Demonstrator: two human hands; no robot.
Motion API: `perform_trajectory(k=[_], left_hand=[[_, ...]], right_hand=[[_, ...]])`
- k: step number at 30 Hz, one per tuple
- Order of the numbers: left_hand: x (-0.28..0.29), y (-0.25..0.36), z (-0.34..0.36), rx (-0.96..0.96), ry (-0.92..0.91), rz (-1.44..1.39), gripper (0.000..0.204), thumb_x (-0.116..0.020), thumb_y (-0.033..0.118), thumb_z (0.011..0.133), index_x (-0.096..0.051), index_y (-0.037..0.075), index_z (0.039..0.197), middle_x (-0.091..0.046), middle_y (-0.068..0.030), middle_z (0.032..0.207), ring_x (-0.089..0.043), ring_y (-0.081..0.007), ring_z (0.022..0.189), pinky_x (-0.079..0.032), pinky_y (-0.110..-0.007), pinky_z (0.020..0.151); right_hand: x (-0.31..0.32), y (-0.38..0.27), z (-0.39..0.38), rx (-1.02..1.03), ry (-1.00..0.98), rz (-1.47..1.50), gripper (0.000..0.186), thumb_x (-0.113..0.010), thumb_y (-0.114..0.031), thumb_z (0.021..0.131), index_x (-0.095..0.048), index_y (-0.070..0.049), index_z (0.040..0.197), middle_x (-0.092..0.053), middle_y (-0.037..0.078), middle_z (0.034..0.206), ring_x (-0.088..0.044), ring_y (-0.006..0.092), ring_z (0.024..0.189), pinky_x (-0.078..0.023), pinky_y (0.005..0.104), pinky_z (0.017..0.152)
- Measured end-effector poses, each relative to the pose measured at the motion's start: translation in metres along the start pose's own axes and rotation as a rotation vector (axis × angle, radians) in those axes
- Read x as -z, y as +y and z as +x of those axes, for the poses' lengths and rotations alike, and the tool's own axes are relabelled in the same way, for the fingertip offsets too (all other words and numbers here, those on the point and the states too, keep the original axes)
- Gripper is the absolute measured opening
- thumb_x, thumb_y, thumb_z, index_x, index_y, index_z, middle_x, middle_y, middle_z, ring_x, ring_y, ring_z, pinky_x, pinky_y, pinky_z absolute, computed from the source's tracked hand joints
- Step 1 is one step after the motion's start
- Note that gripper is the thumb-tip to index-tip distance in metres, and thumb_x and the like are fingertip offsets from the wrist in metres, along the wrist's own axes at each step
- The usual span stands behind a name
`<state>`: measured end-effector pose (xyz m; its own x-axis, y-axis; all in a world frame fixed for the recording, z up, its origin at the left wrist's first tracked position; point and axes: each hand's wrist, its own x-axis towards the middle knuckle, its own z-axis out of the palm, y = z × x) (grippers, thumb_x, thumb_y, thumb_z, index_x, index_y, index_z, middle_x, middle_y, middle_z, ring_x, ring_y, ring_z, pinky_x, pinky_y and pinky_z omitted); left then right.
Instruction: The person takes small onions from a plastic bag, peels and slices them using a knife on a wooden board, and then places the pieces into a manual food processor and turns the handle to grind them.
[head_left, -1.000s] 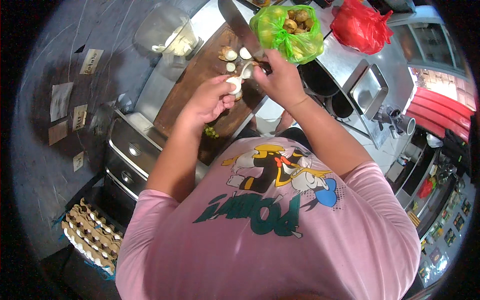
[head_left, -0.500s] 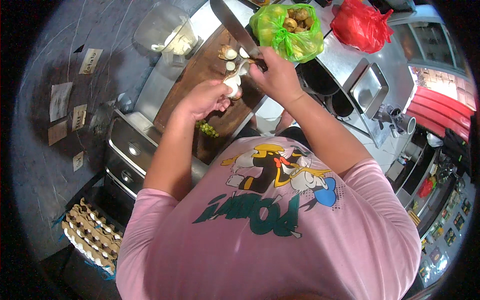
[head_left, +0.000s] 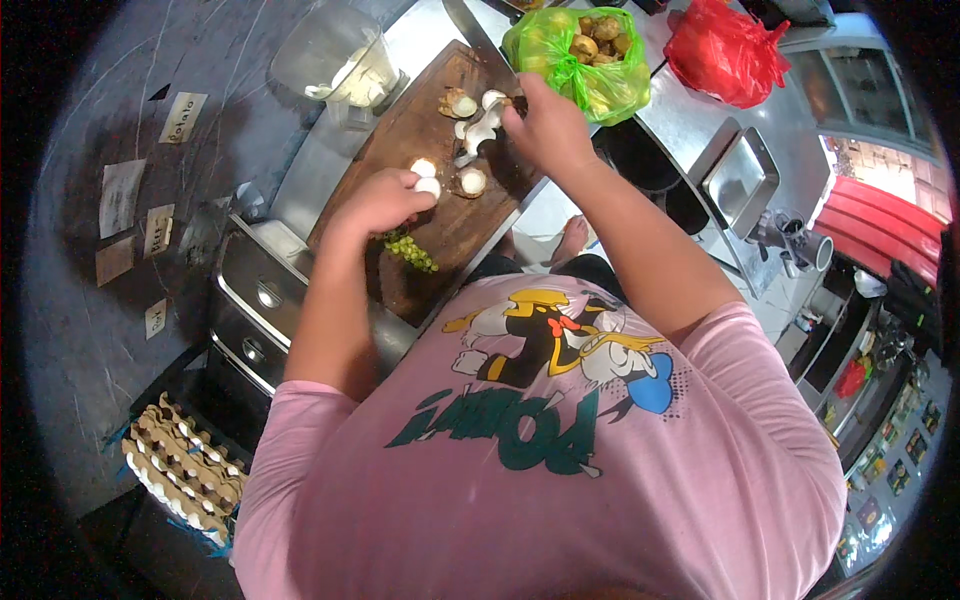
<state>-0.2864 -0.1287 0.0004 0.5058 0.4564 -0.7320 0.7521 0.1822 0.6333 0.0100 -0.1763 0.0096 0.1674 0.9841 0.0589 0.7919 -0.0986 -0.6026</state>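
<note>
My left hand (head_left: 385, 205) pinches a round white vegetable piece (head_left: 427, 188) low over the wooden cutting board (head_left: 395, 155). A second white piece (head_left: 424, 167) is right behind its fingertips. My right hand (head_left: 552, 125) is closed around the handle of a large knife (head_left: 470, 28), its blade pointing up and away to the left. Beside the right hand, curled peel (head_left: 483, 130) lies on the board. Brown-skinned end pieces with white cut faces, such as one end piece (head_left: 471, 181), lie around it. Small chopped green pieces (head_left: 410, 252) sit near my left wrist.
A clear container (head_left: 335, 65) with white slices stands at the board's far left. A green plastic bag (head_left: 578, 65) of brown, round produce sits behind the right hand, with a red bag (head_left: 725, 52) farther right. A metal tray (head_left: 740, 175) rests on the right counter.
My hands have moved apart. The left has shifted left and nearer with a white piece; the right has moved slightly right with the knife. Peel and an end piece now lie on the board.
</note>
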Motion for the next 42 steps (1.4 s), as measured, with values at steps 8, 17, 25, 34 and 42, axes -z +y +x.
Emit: perform_trajectory(k=[8, 17, 25, 34, 42], left_hand=[[0.017, -0.048, 0.006, 0.034, 0.131, 0.138, 0.041, -0.084, 0.041, 0.092, -0.083, 0.001, 0.102, -0.076, -0.0088, 0.082, -0.068, -0.0188, 0.073, -0.054, -0.039, 0.07], [-0.009, -0.031, 0.025, 0.052, 0.05, 0.514, 0.046, -0.089, 0.047, 0.086, -0.082, 0.002, 0.093, -0.08, -0.0205, 0.093, -0.075, -0.0371, 0.085, -0.058, -0.047, 0.082], [-0.018, -0.02, 0.021, -0.042, 0.565, 0.299, 0.051, -0.089, 0.036, 0.086, -0.073, 0.006, 0.125, -0.075, -0.0212, 0.12, -0.073, -0.041, 0.114, -0.058, -0.051, 0.096], [-0.029, 0.001, 0.023, -0.248, 0.543, 0.284, 0.055, -0.085, 0.021, 0.09, -0.068, 0.009, 0.141, -0.071, -0.0152, 0.126, -0.073, -0.0334, 0.114, -0.058, -0.043, 0.101], [-0.025, 0.068, -0.012, -0.472, 0.016, -0.668, 0.046, -0.075, 0.015, 0.104, -0.065, -0.003, 0.145, -0.072, -0.0038, 0.122, -0.065, -0.0099, 0.104, -0.055, -0.03, 0.09]], right_hand=[[-0.019, -0.002, 0.037, -0.112, -0.036, -0.014, 0.033, -0.072, -0.026, 0.098, -0.06, -0.003, 0.119, -0.076, 0.029, 0.103, -0.074, 0.0515, 0.099, -0.059, 0.0609, 0.089], [-0.015, 0.012, 0.038, -0.101, -0.207, 0.025, 0.049, -0.081, -0.038, 0.098, -0.064, 0.001, 0.121, -0.076, 0.029, 0.112, -0.074, 0.0489, 0.108, -0.058, 0.0557, 0.093], [0.013, 0.026, 0.011, -0.07, -0.141, 0.257, 0.043, -0.072, -0.038, 0.106, -0.064, 0.0, 0.124, -0.077, 0.028, 0.113, -0.074, 0.0497, 0.107, -0.059, 0.0542, 0.093], [0.068, 0.02, -0.072, -0.154, -0.378, 0.334, 0.034, -0.064, -0.035, 0.112, -0.062, -0.003, 0.12, -0.074, 0.028, 0.102, -0.073, 0.0502, 0.1, -0.057, 0.0537, 0.084], [0.087, -0.021, -0.09, 0.03, -0.32, 0.378, 0.028, -0.065, -0.027, 0.113, -0.058, 0.0, 0.116, -0.075, 0.025, 0.098, -0.074, 0.0455, 0.091, -0.056, 0.048, 0.078]])
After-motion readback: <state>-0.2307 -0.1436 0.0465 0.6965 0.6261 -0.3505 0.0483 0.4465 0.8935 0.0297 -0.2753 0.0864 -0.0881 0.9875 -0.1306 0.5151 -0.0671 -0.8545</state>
